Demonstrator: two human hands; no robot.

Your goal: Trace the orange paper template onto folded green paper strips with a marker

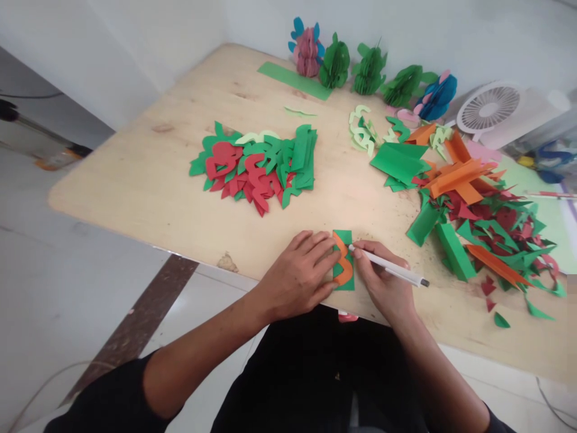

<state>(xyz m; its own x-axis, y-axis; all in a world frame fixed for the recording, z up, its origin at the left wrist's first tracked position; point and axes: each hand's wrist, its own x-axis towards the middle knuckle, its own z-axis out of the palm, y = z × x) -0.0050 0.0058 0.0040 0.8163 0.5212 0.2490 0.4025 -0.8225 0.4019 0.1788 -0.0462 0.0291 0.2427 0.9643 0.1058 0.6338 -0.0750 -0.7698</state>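
Near the table's front edge lies a small green paper rectangle (350, 282) with an orange wavy paper cutout (345, 264) on top of it. My left hand (300, 273) rests beside them, its outstretched fingers pressing down on the left edge of the cutout and the green paper. In my right hand (387, 282) is a white pen (392, 267), pinched between thumb and fingers. The pen's writing end meets the green paper close to the upper right of the orange cutout; its dark end points right.
A pile of red and green cutouts (256, 168) lies left of centre. Green, orange and red scraps (491, 216) cover the right side. Several folded-paper figures (369, 69) and a white fan (489, 111) stand at the back, near a green paper strip (295, 81).
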